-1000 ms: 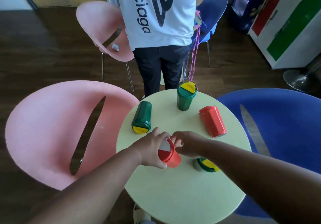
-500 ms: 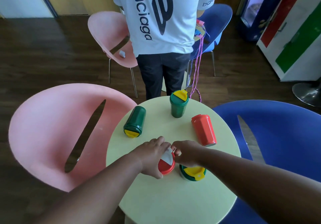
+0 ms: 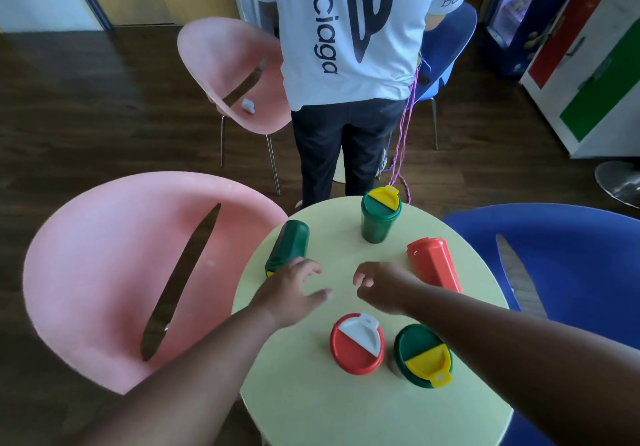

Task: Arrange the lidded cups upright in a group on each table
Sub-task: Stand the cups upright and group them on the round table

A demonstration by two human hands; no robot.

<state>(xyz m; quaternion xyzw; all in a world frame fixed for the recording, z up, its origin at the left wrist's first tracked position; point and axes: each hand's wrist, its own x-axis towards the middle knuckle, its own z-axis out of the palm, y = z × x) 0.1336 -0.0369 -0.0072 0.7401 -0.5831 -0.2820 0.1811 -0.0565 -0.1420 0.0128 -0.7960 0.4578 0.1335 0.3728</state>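
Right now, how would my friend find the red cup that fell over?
Look at the round table, on the side by the blue chair. The red cup lies there on its side; the other red cup stands upright near the front edge.

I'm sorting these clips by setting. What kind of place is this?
Probably a small café or canteen seating area, though I can't be sure. A little round table has moulded pink and blue chairs around it, another such set stands behind, and what looks like a glass-fronted drinks fridge stands at the wall.
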